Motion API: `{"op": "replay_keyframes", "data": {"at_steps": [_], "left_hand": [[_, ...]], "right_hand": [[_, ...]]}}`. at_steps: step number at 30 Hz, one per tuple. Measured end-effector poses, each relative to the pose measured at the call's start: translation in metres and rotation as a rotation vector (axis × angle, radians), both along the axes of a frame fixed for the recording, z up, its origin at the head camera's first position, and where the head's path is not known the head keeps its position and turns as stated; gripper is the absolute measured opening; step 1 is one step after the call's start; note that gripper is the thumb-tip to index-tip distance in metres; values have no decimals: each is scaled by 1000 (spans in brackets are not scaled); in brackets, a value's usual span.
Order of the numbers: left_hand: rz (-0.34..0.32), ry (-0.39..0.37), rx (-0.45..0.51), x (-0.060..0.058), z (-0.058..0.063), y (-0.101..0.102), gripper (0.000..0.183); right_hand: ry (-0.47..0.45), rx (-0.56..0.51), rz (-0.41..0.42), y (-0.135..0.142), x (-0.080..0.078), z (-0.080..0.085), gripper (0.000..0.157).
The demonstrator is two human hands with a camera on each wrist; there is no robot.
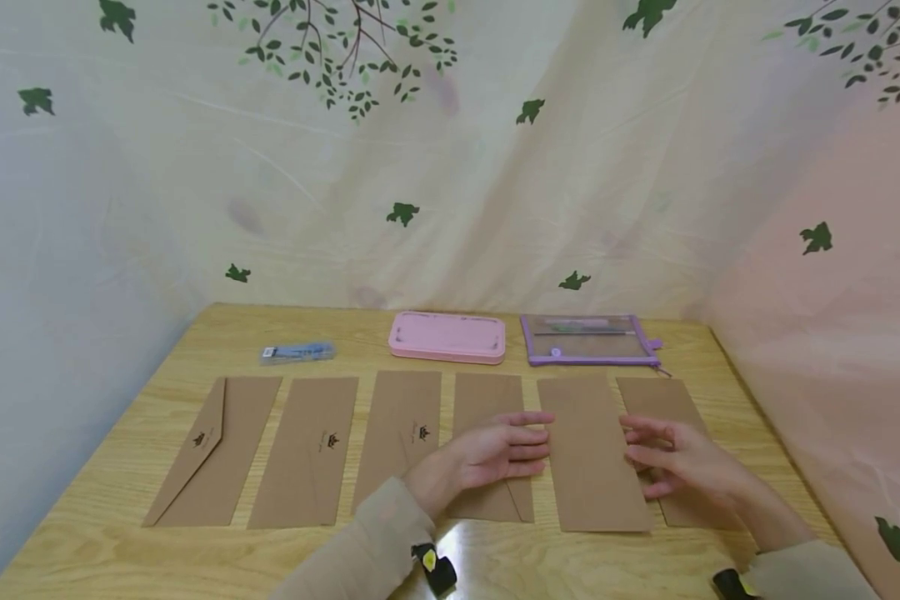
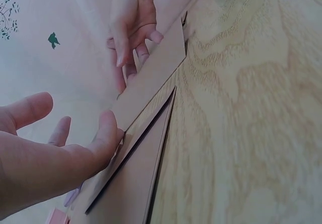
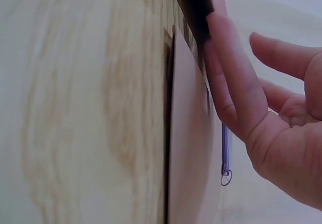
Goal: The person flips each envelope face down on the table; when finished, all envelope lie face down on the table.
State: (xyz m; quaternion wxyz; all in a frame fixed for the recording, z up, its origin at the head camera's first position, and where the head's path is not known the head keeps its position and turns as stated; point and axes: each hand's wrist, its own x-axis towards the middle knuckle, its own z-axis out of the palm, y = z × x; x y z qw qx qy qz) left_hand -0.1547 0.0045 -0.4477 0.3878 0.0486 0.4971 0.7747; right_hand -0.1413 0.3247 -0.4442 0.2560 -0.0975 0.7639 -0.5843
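A plain brown envelope [image 1: 594,467], no flap showing, lies between my two hands. My left hand [image 1: 495,454] is at its left edge with extended fingers, fingertips touching or almost touching that side. At the opposite edge is my right hand [image 1: 682,462], its fingers loosely bent and spread. Under the left hand lies a second envelope [image 1: 487,396] whose flap side faces up. Another envelope [image 1: 660,396] is partly covered by the right hand. In the right wrist view, the right fingertips [image 3: 221,32] meet a dark edge; whether they pinch it is unclear.
Three more envelopes continue the row leftward, including one with a crown-printed flap [image 1: 198,437]. Behind the row are a small clear packet with blue contents [image 1: 297,352], a pink case [image 1: 447,337] and a purple-edged zip pouch [image 1: 592,343]. Leaf-patterned cloth surrounds the wooden table [image 1: 105,492].
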Motion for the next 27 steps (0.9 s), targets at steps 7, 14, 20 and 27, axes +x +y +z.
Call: {"op": "replay_keyframes", "data": {"at_steps": [7,14,20,27], "left_hand": [[6,-13,3,0,-1,-1,50],[24,-31,16,-1,-3,-4,56],[29,-29,15,-2,-4,-7,55],[16,-28,9,-3,-5,-10,56]], "right_hand": [[-45,32,-17,-3,3,6,68],[-30,31,-15,-5,7,14,68],[-31,24,9,-7,8,17,67],[-34,30,4,-9,7,17,67]]}}
